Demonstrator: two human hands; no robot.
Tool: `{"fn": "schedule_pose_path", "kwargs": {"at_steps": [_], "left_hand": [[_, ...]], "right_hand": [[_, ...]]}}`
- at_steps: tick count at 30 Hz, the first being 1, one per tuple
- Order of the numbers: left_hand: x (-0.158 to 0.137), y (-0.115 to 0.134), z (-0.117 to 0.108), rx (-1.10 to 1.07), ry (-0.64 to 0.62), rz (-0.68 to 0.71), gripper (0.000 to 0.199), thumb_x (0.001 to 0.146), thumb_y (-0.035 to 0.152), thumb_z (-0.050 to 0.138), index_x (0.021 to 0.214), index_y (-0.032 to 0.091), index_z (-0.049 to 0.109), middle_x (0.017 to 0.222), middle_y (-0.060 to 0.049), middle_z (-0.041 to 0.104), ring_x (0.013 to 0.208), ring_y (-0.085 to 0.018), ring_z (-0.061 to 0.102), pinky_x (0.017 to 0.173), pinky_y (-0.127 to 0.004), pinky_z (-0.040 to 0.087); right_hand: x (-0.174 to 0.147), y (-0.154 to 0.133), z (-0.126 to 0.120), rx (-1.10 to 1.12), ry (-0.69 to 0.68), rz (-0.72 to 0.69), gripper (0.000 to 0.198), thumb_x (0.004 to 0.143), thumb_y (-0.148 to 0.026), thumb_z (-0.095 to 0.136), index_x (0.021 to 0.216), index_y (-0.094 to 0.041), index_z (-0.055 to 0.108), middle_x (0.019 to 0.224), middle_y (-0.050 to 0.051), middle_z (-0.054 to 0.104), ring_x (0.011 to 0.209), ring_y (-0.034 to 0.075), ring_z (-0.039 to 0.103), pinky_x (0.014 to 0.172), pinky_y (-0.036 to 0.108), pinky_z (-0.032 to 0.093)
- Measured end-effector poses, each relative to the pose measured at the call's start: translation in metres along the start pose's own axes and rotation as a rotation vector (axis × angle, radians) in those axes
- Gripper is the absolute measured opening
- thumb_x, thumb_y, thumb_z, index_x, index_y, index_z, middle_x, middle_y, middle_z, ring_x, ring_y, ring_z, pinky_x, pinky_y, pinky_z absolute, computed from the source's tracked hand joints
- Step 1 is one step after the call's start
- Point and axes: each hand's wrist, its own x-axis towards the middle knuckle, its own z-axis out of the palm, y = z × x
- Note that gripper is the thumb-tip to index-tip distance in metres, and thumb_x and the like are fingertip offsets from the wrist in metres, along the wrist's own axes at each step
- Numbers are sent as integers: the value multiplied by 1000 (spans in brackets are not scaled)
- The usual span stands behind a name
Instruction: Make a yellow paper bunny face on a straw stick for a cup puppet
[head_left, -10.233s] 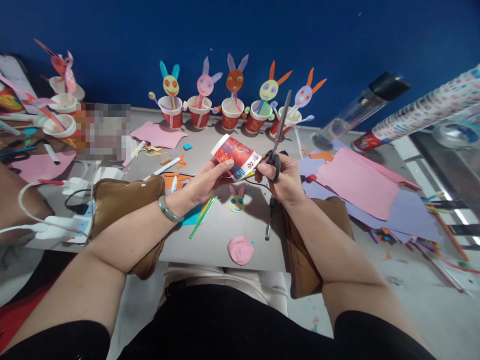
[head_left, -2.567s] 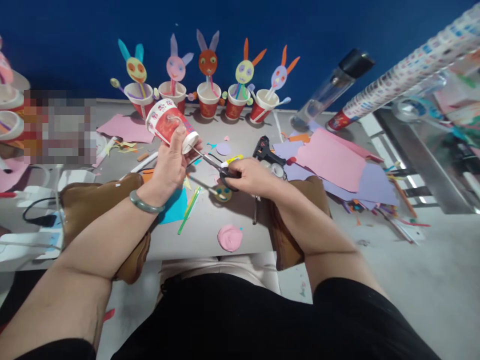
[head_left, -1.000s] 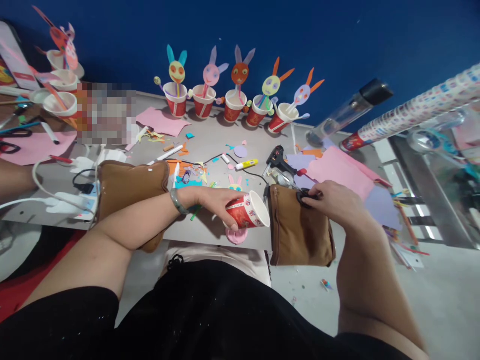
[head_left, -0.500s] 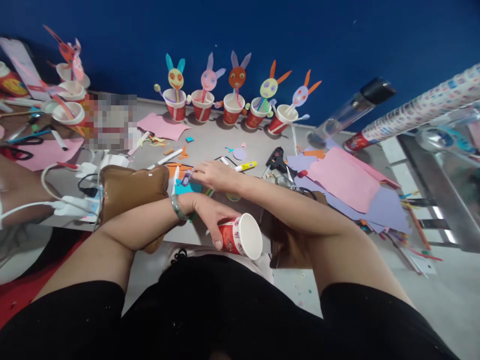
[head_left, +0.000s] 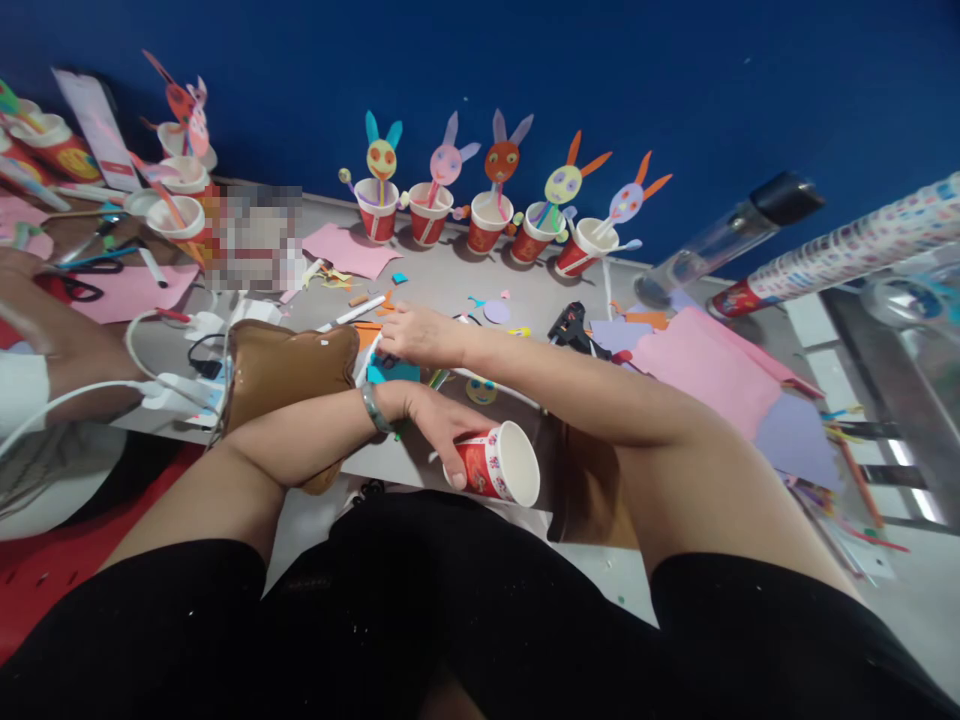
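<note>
A red-and-white paper cup (head_left: 517, 465) lies tilted in my left hand (head_left: 439, 425), its mouth facing right and its fingers wrapped round the side. My right hand (head_left: 424, 335) reaches across above it, fingers bent and drawn together over a piece of blue paper (head_left: 397, 372). What those fingertips hold is hidden. Just right of the blue paper, below my right wrist, is a round yellow paper face (head_left: 481, 390) with blue eyes.
Several cups with paper rabbit heads (head_left: 491, 222) line the back wall. A black glue gun (head_left: 570, 328) and pink paper (head_left: 701, 375) lie to the right. At left are a brown cushion (head_left: 292, 365), a white power strip (head_left: 176, 392) and another person's arm (head_left: 75, 340).
The whole view has shifted, so most things appear further right. My left hand still holds the cup. My right hand stays over the blue paper, its fingers slightly changed. The other person's arm has moved.
</note>
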Motion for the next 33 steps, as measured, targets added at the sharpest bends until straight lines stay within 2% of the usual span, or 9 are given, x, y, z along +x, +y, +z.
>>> {"fn": "schedule_pose_path", "kwargs": {"at_steps": [5, 10, 16, 18, 20, 23, 25, 29, 33], "left_hand": [[1, -5, 3, -20, 21, -16, 80, 49, 36, 96, 123, 23, 69, 116, -6, 73, 114, -28, 67, 101, -40, 53], [1, -5, 1, -18, 79, 24, 90, 45, 28, 98, 128, 20, 67, 110, -7, 76, 104, -27, 71, 96, -36, 56], [-5, 7, -2, -41, 291, 57, 99, 40, 25, 99, 133, 18, 64, 107, -12, 77, 82, -28, 75, 79, -39, 61], [-11, 13, -2, -98, 292, 62, 87, 46, 30, 96, 127, 18, 67, 106, -15, 77, 90, -30, 75, 86, -42, 59], [-18, 19, -3, -172, 354, 102, 73, 51, 39, 94, 117, 17, 70, 103, -18, 77, 94, -33, 75, 88, -45, 58], [-28, 24, -9, -297, 682, 302, 67, 58, 57, 85, 109, 16, 71, 103, -19, 77, 94, -33, 75, 85, -44, 58], [-31, 26, -16, -391, 860, 408, 63, 62, 58, 82, 106, 15, 71, 103, -19, 78, 91, -31, 76, 85, -43, 58], [-27, 26, -27, -555, 1134, 486, 51, 67, 52, 78, 100, 12, 71, 97, -15, 80, 80, -25, 76, 83, -38, 60], [-22, 23, -28, -585, 1227, 444, 46, 71, 48, 74, 98, 11, 70, 96, -15, 80, 80, -24, 76, 80, -36, 61]], "right_hand": [[-18, -1, -22, -122, 44, 40, 44, 104, -10, 26, 101, -16, 69, 96, 9, 71, 90, 21, 59, 83, 39, 40], [-41, -7, -40, -163, 88, 115, 48, 101, -4, 20, 96, -14, 66, 86, 10, 67, 82, 21, 55, 81, 40, 38], [-88, 1, -32, 80, 223, 508, 20, 94, -8, 44, 99, -13, 63, 93, 13, 71, 83, 23, 61, 79, 39, 44], [-107, 7, -26, 280, 392, 725, 13, 87, -12, 55, 98, -16, 61, 94, 11, 72, 81, 22, 63, 76, 37, 48], [-125, 14, -19, 547, 676, 906, 12, 84, -19, 62, 95, -21, 58, 87, 5, 71, 75, 19, 64, 72, 35, 52], [-150, 19, -11, 961, 1110, 1070, 22, 80, -33, 69, 91, -26, 52, 77, -2, 68, 63, 16, 64, 62, 33, 55], [-167, 16, -10, 1124, 1292, 1120, 28, 78, -38, 69, 95, -27, 50, 78, -4, 68, 61, 14, 65, 62, 31, 57], [-208, -4, -21, 1184, 1404, 1197, 31, 76, -36, 65, 102, -28, 49, 80, -6, 67, 57, 10, 62, 60, 28, 55], [-253, -28, -36, 1120, 1417, 1299, 25, 72, -31, 57, 95, -28, 46, 70, -6, 59, 48, 12, 53, 48, 28, 44]]}}
